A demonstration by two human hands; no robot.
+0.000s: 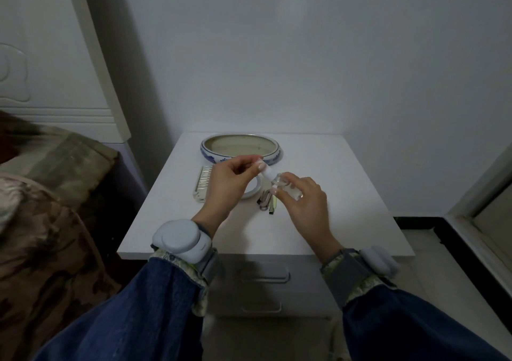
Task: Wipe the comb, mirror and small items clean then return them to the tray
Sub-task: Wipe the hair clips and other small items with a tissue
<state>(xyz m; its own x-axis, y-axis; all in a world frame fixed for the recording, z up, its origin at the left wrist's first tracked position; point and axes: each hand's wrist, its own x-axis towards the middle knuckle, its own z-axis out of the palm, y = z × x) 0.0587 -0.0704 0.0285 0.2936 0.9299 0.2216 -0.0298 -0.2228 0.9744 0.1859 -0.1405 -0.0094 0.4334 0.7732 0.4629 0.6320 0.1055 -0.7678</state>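
hands met over the middle of the white nightstand [346, 194], sharing one small clear bottle [288, 187]. right hand [304, 203] curled round the bottle's body, its thumb pinching the near side. left hand [235, 178] pinched the white cap [266, 171] between thumb and fingertips. whether the cap was seated on the neck or already free could not be told.

the bottle's long axis ran on a slant, from the right hand's palm at lower right up toward the left hand at upper left, so its capped end pointed up-left and slightly away from the person. it hung above the table, touching nothing but the two hands.

the tray [241, 150], a round blue-and-white dish that looked bare inside, stood beyond the hands at the back of the tabletop, just past the left hand's knuckles; the left hand was the nearer one to it. the comb [203, 180] lay flat just left of the left hand, its long axis running near to far, teeth side toward the hands. the round mirror [253, 189] sat partly hidden under the left hand. a few small dark items [267, 203] lay below the bottle, between the two wrists.

no cloth showed in view. any return to the tray would probably be a short forward reach.
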